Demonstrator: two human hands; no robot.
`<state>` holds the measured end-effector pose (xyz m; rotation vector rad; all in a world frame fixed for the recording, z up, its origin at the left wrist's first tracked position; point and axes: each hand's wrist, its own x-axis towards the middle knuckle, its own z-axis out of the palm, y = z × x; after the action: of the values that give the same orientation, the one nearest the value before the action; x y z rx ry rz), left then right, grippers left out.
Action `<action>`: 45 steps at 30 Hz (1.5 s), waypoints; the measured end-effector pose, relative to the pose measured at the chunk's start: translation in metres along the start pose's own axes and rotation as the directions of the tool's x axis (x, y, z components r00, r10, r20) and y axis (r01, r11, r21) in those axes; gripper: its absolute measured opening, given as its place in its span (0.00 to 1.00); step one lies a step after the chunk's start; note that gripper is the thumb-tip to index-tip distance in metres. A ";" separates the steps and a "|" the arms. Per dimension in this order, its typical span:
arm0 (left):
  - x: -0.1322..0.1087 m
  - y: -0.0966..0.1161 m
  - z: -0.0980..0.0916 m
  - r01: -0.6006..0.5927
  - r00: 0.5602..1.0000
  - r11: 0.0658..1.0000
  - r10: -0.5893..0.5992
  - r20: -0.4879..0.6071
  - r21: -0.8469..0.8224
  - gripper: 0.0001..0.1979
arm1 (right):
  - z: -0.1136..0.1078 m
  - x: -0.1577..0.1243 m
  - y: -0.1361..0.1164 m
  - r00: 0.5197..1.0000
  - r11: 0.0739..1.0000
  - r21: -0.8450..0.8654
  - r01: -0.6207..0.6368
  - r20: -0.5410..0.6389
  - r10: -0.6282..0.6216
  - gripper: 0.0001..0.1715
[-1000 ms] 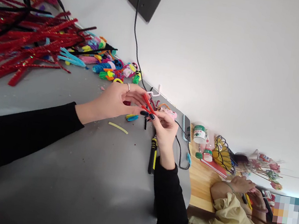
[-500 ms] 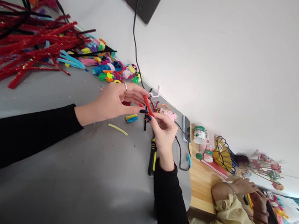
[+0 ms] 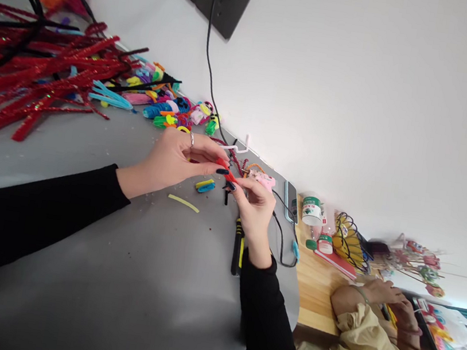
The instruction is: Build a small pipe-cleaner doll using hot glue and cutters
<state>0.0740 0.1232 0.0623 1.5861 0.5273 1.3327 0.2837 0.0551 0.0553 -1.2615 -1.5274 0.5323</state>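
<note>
My left hand (image 3: 175,158) and my right hand (image 3: 254,210) meet above the grey table (image 3: 115,274), both in black sleeves. Together they pinch a short red pipe cleaner piece (image 3: 226,171) between thumbs and fingertips. The left hand wears a ring, and the nails are dark. Just under the hands lie a small yellow and blue piece (image 3: 205,185) and a pale yellow strip (image 3: 184,203). A black and yellow tool (image 3: 238,248) lies beside my right wrist.
A heap of red glitter pipe cleaners (image 3: 26,73) fills the far left. Colourful small pieces (image 3: 169,108) lie along the wall. A black cable (image 3: 209,67) runs from a wall socket. Another person in a yellow sleeve (image 3: 361,343) sits at a wooden table (image 3: 313,285) with bottles (image 3: 311,209).
Both hands have drawn slightly closer together and lower, still working the red piece between the fingertips. The view has shifted a little.
</note>
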 end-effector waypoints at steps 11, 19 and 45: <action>0.000 -0.001 0.000 0.004 1.000 0.999 -0.004 -0.009 0.045 0.04 | 0.000 0.000 -0.004 0.999 0.998 -0.035 0.043 -0.008 -0.044 0.07; 0.000 -0.004 0.000 -0.037 0.999 0.997 0.038 -0.012 0.069 0.04 | 0.000 0.001 -0.006 0.998 0.996 -0.060 0.065 -0.008 -0.066 0.10; 0.000 -0.005 -0.002 -0.232 0.967 0.912 0.254 -0.022 0.337 0.09 | -0.004 0.001 -0.002 0.978 0.967 -0.147 0.209 0.027 -0.207 0.07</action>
<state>0.0731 0.1265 0.0578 1.9402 0.6366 1.5477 0.2866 0.0547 0.0586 -1.1931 -1.7120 0.2931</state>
